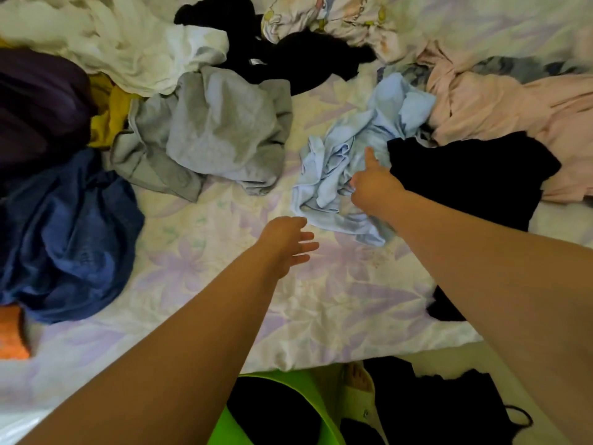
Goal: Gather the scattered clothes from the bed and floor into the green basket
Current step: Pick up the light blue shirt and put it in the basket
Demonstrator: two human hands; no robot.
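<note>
Both arms reach out over the bed (337,303). The right hand (373,187) is down on the light blue garment (356,162), thumb up, its other fingers buried in the folds, gripping the cloth. The left hand (287,242) hovers over bare sheet just beside that garment's lower edge, fingers straight and slightly spread, holding nothing. Around them lie a grey garment (211,133), a navy one (67,239), a black one (471,175) touching the blue, a pink one (500,104) and white cloth (128,43). The green basket (301,383) sits on the floor at the bed's near edge, dark clothing inside.
</note>
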